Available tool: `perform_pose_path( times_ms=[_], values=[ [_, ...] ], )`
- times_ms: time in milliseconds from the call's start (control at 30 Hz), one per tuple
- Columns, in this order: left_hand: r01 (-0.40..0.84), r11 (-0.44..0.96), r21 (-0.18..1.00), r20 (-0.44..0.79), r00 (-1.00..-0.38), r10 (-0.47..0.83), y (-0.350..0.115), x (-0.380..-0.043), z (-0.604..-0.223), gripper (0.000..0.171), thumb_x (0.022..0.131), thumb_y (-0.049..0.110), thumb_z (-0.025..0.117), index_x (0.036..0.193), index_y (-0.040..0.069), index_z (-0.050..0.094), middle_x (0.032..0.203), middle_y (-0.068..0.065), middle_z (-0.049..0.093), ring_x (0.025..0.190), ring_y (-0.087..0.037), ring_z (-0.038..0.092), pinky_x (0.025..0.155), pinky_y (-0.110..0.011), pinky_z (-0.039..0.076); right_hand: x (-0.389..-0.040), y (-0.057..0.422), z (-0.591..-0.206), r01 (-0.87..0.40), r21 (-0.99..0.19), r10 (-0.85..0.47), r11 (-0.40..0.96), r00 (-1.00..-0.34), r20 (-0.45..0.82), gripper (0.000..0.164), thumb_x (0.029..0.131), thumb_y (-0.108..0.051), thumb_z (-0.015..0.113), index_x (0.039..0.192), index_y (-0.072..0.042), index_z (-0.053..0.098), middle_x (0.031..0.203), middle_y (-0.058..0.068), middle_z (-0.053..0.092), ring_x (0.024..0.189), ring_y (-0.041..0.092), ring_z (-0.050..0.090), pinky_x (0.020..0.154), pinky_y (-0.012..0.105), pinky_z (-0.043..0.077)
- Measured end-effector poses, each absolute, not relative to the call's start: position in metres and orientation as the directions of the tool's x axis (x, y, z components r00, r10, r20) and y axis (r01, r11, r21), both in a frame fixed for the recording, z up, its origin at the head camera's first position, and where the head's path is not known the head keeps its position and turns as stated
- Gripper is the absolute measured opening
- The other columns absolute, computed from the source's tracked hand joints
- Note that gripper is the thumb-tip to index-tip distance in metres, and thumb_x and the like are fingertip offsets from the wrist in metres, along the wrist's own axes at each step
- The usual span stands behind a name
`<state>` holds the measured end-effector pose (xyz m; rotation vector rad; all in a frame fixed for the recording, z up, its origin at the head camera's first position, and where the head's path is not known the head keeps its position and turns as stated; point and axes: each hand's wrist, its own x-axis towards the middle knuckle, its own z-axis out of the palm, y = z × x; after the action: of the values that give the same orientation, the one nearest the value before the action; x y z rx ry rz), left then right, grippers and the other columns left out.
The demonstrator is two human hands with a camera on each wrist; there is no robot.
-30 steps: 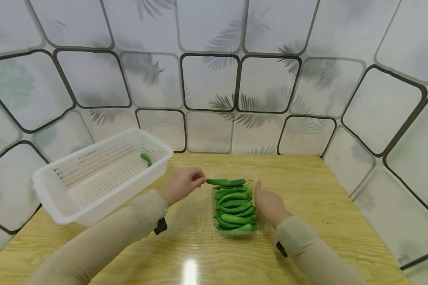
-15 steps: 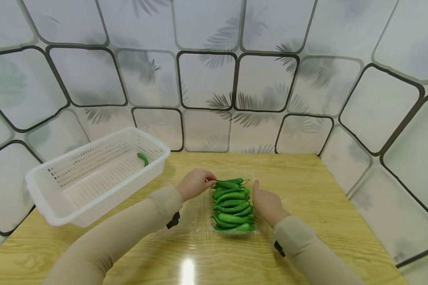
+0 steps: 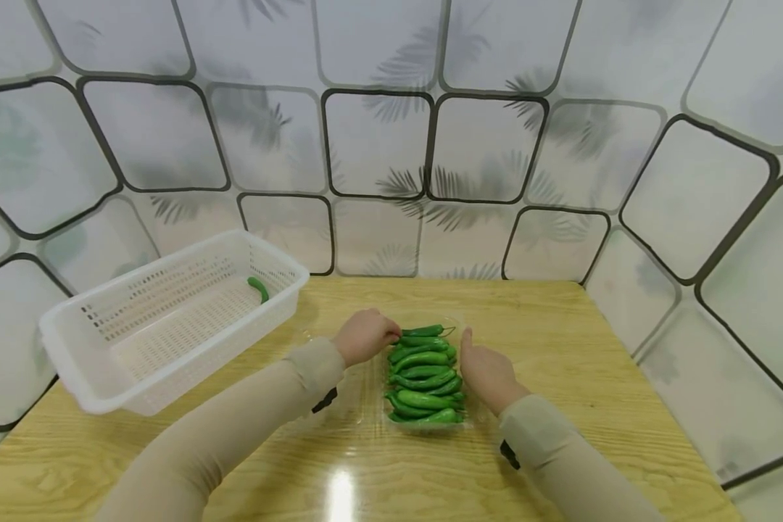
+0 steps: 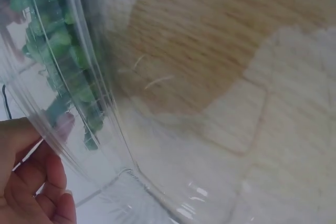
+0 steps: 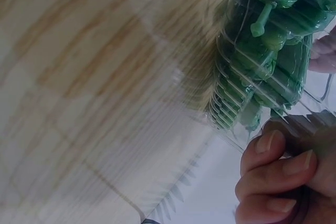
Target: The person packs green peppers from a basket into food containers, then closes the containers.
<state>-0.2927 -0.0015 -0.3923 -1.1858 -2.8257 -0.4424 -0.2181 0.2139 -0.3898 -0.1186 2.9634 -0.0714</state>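
Observation:
In the head view, a clear plastic box (image 3: 424, 428) holds several green chili peppers (image 3: 424, 372) laid crosswise in a row. My left hand (image 3: 364, 336) is at the box's far left corner, where thumb and finger pinch the end of a green chili pepper (image 3: 424, 341). The left wrist view shows that pepper's end (image 4: 56, 104) through the clear wall. On the box's right side, my right hand (image 3: 491, 373) holds the wall, thumb pointing up along the rim. In the right wrist view, its curled fingers (image 5: 273, 174) lie against the outside of the box.
A white perforated plastic basket (image 3: 170, 319) stands at the left with one green chili pepper (image 3: 258, 288) inside. The box's clear lid (image 3: 333, 417) lies open to the left, partly under my left forearm. Behind the wooden table (image 3: 600, 435) is a patterned wall covering (image 3: 378, 145).
My left hand has moved right with the pepper, from outside the box's left edge to over its far end, laying it beside the others. My right hand stays on the box.

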Motion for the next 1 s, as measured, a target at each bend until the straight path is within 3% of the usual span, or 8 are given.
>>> perform_pose_path(
  times_ms=[300,633,833,1000],
  values=[
    [0.765,0.642,0.043,0.197,-0.637,0.746,-0.003,-0.29,-0.384,0.009,0.087,0.014,0.067,0.091,0.015,0.075,0.094,-0.002,0.068,0.086,-0.018,0.063,0.075,-0.034,0.051,-0.217,0.213,-0.389,-0.105,-0.038,-0.11,0.994,-0.982,-0.153,0.077,0.087,-0.005,0.062,0.144,0.009,0.013,0.05,0.003,0.047,0.041,0.013,0.039,0.04,0.027,0.027],
    [0.758,0.651,0.043,0.319,-0.628,0.71,-0.04,-0.283,-0.338,0.01,0.087,0.012,0.067,0.095,0.01,0.072,0.096,-0.004,0.066,0.086,-0.021,0.062,0.074,-0.036,0.05,-0.217,0.213,-0.386,-0.097,-0.049,-0.104,0.994,-0.979,-0.173,0.087,0.083,-0.009,0.069,0.145,0.009,0.01,0.052,0.004,0.048,0.043,0.015,0.043,0.041,0.028,0.029],
    [0.687,0.724,0.062,0.345,-0.696,0.63,-0.085,-0.286,-0.302,0.011,0.087,0.008,0.065,0.096,0.005,0.071,0.099,-0.009,0.066,0.09,-0.026,0.061,0.079,-0.041,0.049,-0.218,0.216,-0.386,-0.09,-0.049,-0.097,0.995,-0.981,-0.17,0.084,0.084,-0.007,0.067,0.145,0.01,0.01,0.052,0.004,0.048,0.044,0.015,0.044,0.041,0.028,0.03],
    [0.601,0.798,0.044,0.337,-0.761,0.554,-0.127,-0.294,-0.286,0.012,0.087,0.005,0.063,0.096,0.0,0.07,0.1,-0.016,0.065,0.089,-0.032,0.061,0.075,-0.044,0.05,-0.22,0.216,-0.389,-0.058,-0.107,-0.077,0.993,-0.98,-0.184,0.07,0.092,-0.003,0.052,0.146,0.007,0.008,0.052,0.005,0.049,0.044,0.016,0.043,0.041,0.029,0.03]
  ],
)
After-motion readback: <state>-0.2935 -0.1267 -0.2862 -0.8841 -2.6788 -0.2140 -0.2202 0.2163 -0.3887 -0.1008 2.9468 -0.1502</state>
